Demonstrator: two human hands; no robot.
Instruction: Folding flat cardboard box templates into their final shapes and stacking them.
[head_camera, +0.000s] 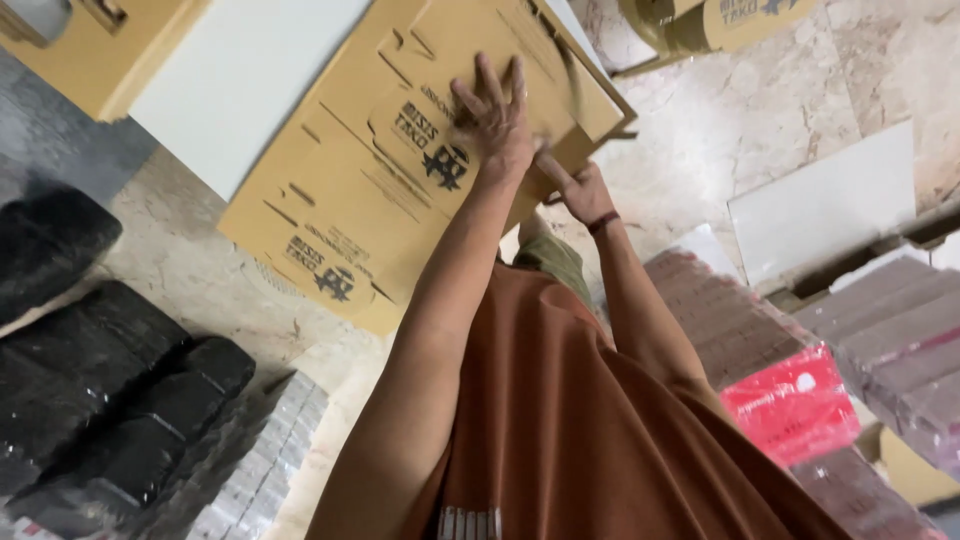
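Note:
A flat brown cardboard box with black printed marks fills the upper middle of the view. My left hand lies spread against its face, fingers apart, pressing on it. Lower and to the right, my right hand grips the box's edge, with a dark band on the wrist. Both bare arms reach up from my orange shirt, and the box is held between the two hands.
A white panel lies behind the box, and another white slab rests on the marble floor at right. Black wrapped bundles lie at left. Brownish wrapped packs, a red pack and another cardboard box are nearby.

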